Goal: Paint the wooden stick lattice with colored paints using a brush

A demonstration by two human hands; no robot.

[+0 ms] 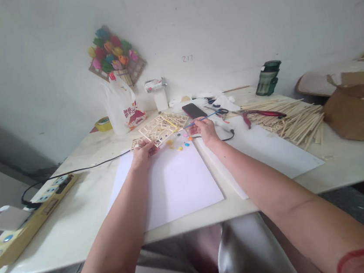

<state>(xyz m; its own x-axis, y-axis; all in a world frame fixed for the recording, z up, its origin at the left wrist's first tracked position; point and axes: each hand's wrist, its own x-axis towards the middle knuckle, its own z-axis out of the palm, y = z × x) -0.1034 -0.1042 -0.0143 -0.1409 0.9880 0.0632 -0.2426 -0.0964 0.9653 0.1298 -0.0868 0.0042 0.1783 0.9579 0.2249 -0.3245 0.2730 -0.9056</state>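
— While the table [63, 220] takes up most of the view, what sits on it near the hands?

— A white sheet of paper [177, 185] lies in front of the person, with a second sheet [269, 148] overlapping to the right. Beyond that sheet is a heap of wooden sticks [293, 119] with red-handled pliers [261, 113] on top. A yellow power strip [30, 219] lies at the left edge.

— And the thing being worked on?

— A flat lattice frame of sticks [163, 127] rests at the far edge of the near sheet. The left hand [144, 151] has its grip pinched on the frame's near corner, steadying it. Small dabs of paint [183, 144], yellow, pink, blue and orange, sit on the paper just beside it.

— What is the right hand doing?

— The right hand [205, 129] pinches a thin blue-handled brush [201, 119], its tip toward the frame and the dabs. Whether the tip touches is too small to tell.

— So which step is this?

— It looks like painting the frame, with little colour on it yet. The next move likely calls for a light, steady stroke along one narrow stick, the left hand keeping the frame from sliding.
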